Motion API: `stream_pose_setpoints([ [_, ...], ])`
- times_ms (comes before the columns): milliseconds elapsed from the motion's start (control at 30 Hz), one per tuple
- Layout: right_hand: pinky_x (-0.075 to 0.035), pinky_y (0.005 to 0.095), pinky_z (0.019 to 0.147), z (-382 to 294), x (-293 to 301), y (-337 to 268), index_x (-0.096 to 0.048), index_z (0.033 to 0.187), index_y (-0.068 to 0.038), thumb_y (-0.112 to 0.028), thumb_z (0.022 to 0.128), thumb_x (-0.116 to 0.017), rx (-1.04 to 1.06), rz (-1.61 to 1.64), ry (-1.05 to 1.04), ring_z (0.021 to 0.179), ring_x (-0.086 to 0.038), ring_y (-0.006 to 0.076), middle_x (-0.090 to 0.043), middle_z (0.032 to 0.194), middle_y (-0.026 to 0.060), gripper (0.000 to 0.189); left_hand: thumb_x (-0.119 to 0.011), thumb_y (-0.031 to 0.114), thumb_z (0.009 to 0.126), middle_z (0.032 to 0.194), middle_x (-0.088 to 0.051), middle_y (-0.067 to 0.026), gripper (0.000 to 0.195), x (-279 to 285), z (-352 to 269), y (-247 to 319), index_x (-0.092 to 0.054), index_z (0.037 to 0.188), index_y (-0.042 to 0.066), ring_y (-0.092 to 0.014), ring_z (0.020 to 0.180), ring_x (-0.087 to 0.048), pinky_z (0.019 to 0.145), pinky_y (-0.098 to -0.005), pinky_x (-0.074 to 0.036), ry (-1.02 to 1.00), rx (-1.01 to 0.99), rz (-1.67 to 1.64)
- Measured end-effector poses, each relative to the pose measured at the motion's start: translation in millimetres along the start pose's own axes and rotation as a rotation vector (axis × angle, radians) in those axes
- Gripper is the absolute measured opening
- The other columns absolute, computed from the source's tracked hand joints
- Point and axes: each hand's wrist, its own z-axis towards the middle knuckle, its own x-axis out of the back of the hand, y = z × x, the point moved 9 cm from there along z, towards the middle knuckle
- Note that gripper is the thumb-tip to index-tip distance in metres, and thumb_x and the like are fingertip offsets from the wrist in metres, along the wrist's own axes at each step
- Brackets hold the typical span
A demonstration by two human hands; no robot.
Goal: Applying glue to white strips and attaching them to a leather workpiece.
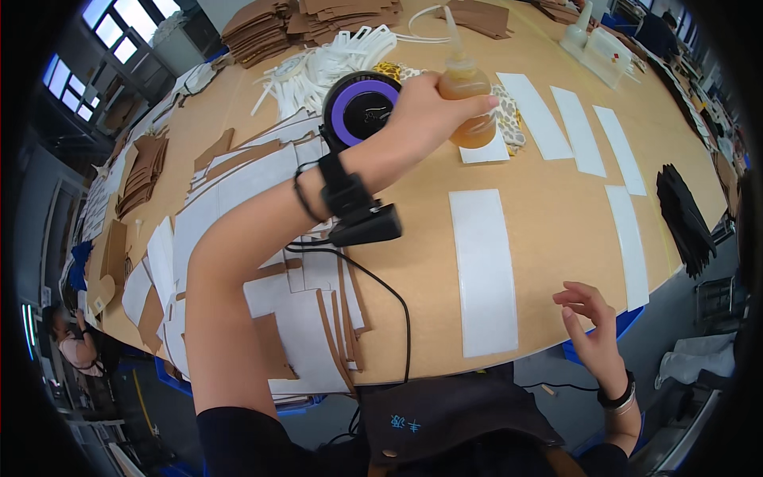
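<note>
My left hand (426, 116) is closed around a translucent squeeze bottle (468, 83) of amber liquid, its thin nozzle pointing up. Beneath the bottle a small white card (484, 152) and a patterned cloth-like piece (508, 119) show in part. Nearer me lies a long white rectangular panel (484, 274), flat on the table. To its right my right hand (587, 325) hovers by the table's front edge, fingers apart and curled, holding nothing. Another white strip (627, 247) lies just beyond that hand, and several more white strips (575, 131) lie farther back.
Brown and white cut pieces (310, 334) are piled at left, under my forearm. A black and purple round object (362, 110), white straps (340, 59) and brown stacks (256, 30) stand behind. Black pieces (685, 220) lie at right, a white bottle (576, 33) at back right. A person (77, 346) is at far left.
</note>
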Motion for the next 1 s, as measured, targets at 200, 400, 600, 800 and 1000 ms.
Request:
stream_pose_setpoints([
  [200, -0.049, 0.0357, 0.097, -13, 4, -5, -0.057, 0.123, 0.002, 0.000, 0.090, -0.061, 0.093, -0.081, 0.018, 0.107, -0.068, 0.0292, -0.071, 0.107, 0.0167, 0.033, -0.075, 0.026, 0.084, 0.130, -0.050, -0.0238, 0.065, -34, 88, -72, -0.040, 0.127, -0.007, -0.032, 0.127, -0.044, 0.099, -0.0438, -0.044, 0.342, 0.342, 0.163],
  [400, -0.049, 0.0357, 0.096, -18, 3, 9, -0.057, 0.124, 0.001, 0.001, 0.089, -0.061, 0.079, -0.002, 0.005, 0.106, -0.068, 0.0282, -0.071, 0.107, 0.0163, 0.036, -0.077, 0.033, 0.080, 0.136, -0.044, -0.0214, 0.070, 18, 111, -128, -0.037, 0.126, -0.003, -0.036, 0.130, -0.041, 0.108, -0.0458, -0.037, 0.865, 0.621, 0.375],
  [600, -0.049, 0.0366, 0.096, -16, -6, 4, -0.054, 0.128, 0.000, 0.001, 0.086, -0.065, 0.174, -0.058, -0.052, 0.113, -0.065, 0.0310, -0.067, 0.116, 0.0174, 0.044, -0.078, 0.035, 0.082, 0.133, -0.040, -0.0264, 0.084, 14, 121, -152, -0.026, 0.134, -0.007, -0.040, 0.131, -0.041, 0.108, -0.0509, -0.036, 0.848, 0.393, 0.360],
  [800, -0.043, 0.0462, 0.106, -15, -30, -22, -0.052, 0.132, -0.002, -0.004, 0.082, -0.071, 0.406, -0.250, -0.184, 0.123, -0.056, 0.0387, -0.062, 0.125, 0.0185, 0.054, -0.075, 0.047, 0.081, 0.157, -0.002, -0.0372, 0.123, 25, 123, -153, 0.007, 0.149, -0.015, -0.046, 0.148, -0.012, 0.120, -0.0485, -0.015, 0.830, 0.466, 0.427],
  [1000, -0.023, 0.0577, 0.117, -21, -64, -29, -0.046, 0.140, -0.002, -0.031, 0.080, -0.079, 0.588, -0.442, -0.380, 0.140, -0.040, 0.0366, -0.050, 0.144, 0.0143, 0.075, -0.061, 0.019, 0.091, 0.140, -0.040, -0.0199, 0.059, -61, -9, 12, -0.040, 0.143, 0.003, -0.028, 0.120, -0.047, 0.104, -0.0380, -0.039, -0.004, -0.225, 0.694],
])
